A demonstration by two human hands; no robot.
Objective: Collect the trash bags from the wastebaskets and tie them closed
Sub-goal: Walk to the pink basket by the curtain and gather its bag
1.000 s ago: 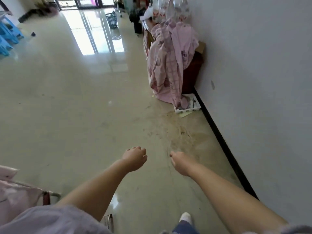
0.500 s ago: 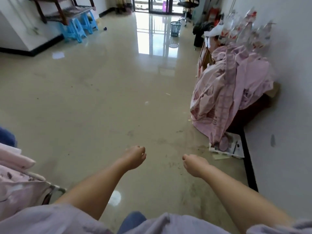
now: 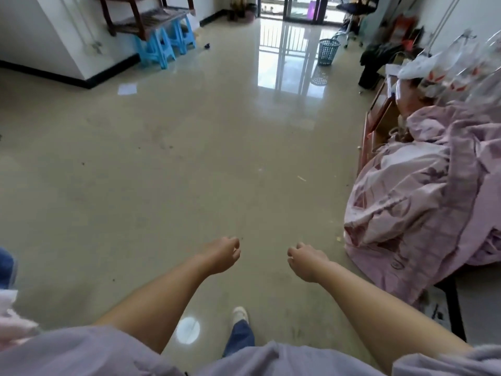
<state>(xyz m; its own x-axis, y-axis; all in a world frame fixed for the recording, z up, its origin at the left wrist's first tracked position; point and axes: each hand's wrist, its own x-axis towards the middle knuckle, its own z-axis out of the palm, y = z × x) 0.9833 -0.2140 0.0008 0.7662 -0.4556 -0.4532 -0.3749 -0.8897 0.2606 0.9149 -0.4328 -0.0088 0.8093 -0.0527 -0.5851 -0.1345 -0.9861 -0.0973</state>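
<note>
1. Nearest the camera: lilac sleeves (image 3: pixel 81 351) across the bottom edge, both forearms bare and stretched forward over the floor (image 3: pixel 189 158).
2. Left hand (image 3: pixel 222 255) held above the floor, fingers loosely curled, holding nothing.
3. Right hand (image 3: pixel 305 260) level with the left and apart from it, fingers likewise loosely curled, nothing in the grip.
4. Below and between the arms: one white shoe (image 3: pixel 240 313) and a blue trouser leg (image 3: pixel 240 337) on the glossy beige floor; scattered dark specks and smudges on the floor surface.
5. Right side, against the wall: pink patterned bedding (image 3: pixel 423 196) heaped over a low wooden frame (image 3: pixel 372 131), hanging down to the floor.
6. Further back on the right: clear plastic bags with red marks (image 3: pixel 447 74) piled above the bedding; a dark heap (image 3: pixel 376 61) behind them, identity unclear.
7. Mid-left floor: a white sheet of paper (image 3: pixel 127 89) lying flat near the black skirting.
8. Far left: blue plastic stools (image 3: pixel 165 46) under a dark wooden bench (image 3: pixel 146 17).
9. Far end, well apart from both hands: grey-blue mesh wastebasket (image 3: pixel 328 51) upright on the floor near the glass doors (image 3: pixel 287 9); cannot tell whether a bag sits inside.
</note>
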